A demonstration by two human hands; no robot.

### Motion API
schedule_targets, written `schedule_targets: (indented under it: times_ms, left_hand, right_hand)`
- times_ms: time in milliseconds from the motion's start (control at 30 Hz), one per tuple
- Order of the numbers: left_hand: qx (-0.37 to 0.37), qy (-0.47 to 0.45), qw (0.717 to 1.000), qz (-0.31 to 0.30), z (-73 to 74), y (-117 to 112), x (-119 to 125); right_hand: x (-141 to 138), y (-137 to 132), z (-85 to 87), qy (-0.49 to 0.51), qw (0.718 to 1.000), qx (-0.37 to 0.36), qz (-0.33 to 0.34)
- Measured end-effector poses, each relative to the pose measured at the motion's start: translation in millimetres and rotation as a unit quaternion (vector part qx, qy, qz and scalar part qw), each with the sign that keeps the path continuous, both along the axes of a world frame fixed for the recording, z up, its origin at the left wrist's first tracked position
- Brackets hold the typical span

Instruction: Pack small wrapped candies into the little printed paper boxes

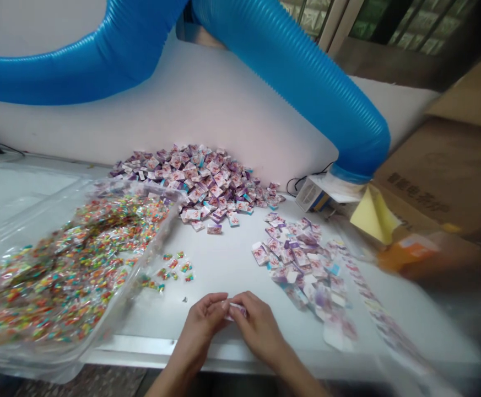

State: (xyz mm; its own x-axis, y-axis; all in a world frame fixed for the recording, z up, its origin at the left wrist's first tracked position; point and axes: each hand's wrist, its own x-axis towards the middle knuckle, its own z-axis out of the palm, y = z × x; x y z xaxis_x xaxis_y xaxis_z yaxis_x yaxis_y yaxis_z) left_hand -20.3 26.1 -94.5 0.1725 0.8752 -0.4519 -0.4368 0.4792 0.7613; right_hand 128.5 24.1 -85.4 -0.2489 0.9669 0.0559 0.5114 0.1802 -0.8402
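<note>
My left hand (201, 325) and my right hand (257, 325) meet near the front edge of the white table (223, 259), fingers pinched together on one small pink and white packet (235, 311) held between them. Just left of my hands lie a few small clear packets of coloured candy (174, 270). To the right spreads a loose layer of pink and purple packets (302, 259). A much bigger heap of the same pink and purple packets (199, 179) is piled against the back wall.
A large clear plastic bag (66, 264) full of coloured candy packets fills the left side. A thick blue ribbed hose (306, 77) arches overhead down to the right. Cardboard boxes (450, 176) stand at the right, with a strip of printed labels (372, 303) beside them.
</note>
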Motion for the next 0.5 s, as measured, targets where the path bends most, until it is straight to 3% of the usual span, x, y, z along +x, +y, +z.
schedule_targets:
  times_ms: [100,167,300,367,500]
  left_hand:
    - [0.036,0.016,0.998,0.040,-0.8,-1,4]
    - [0.066,0.043,0.996,0.042,1.5,-1,4]
    - [0.109,0.102,0.989,0.012,9.2,2,3]
    - [0.121,0.127,0.985,0.000,11.2,5,4]
    - [0.167,0.190,0.967,-0.039,9.0,9,7]
  right_hand:
    - [-2,1,-5.7,0.034,0.995,0.027,-0.090]
    - [1,4,-7.4,0.106,0.985,-0.030,-0.131]
    - [13,10,-7.1,0.262,0.945,-0.197,-0.011]
    - [17,10,-6.0,0.261,0.947,-0.185,-0.011]
    - [19,7,-3.4,0.169,0.982,-0.075,-0.049]
